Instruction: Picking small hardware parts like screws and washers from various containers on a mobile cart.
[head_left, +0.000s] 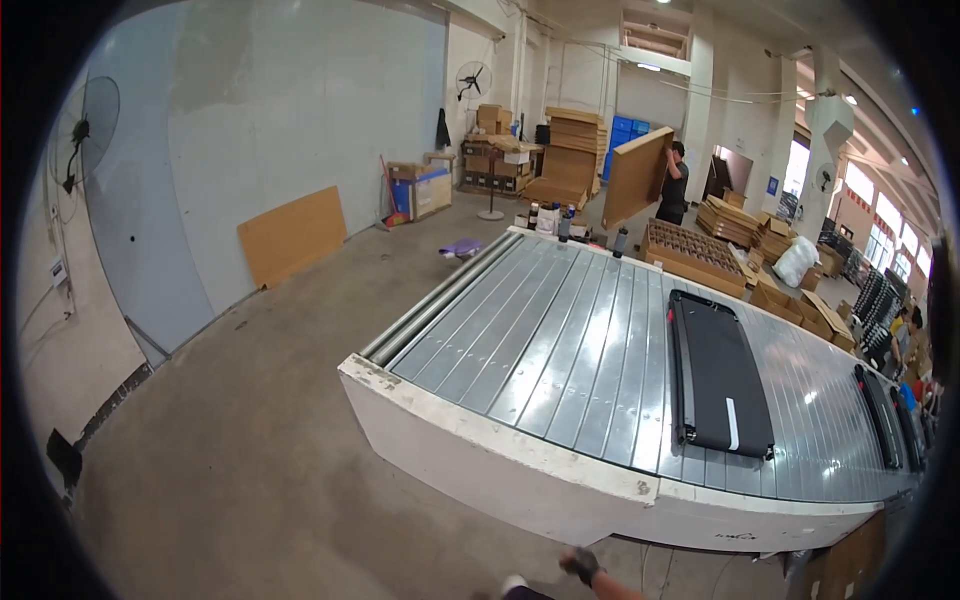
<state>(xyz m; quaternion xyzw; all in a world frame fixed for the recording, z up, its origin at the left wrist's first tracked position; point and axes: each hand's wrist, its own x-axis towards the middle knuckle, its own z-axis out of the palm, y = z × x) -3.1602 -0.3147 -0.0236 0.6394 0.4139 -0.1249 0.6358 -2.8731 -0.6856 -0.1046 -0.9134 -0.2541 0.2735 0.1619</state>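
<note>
1 long, flat black machine with a broad belt-like face (722,365) and 1 white strip (732,425) lies crosswise on the silver slatted metal conveyor with white sides (560,340), just inside its near edge. Judged heavy and stiff, with a smooth face; likely slides on the slats. Best hold: the rigid frame at the short ends, not the belt.

Right hand (579,565), apparently dark-gloved, is below the near edge, apart from the machine; finger state cannot be told. Left hand out of view.

The conveyor's white side wall stands between hand and machine. Toward the right end: more black flat machines (880,415). Far left corner: assorted bottles (545,218). Past the far edge: 1 brown divided cardboard box (695,252); 1 co-worker (675,190) holding 1 large brown panel (635,180).
</note>
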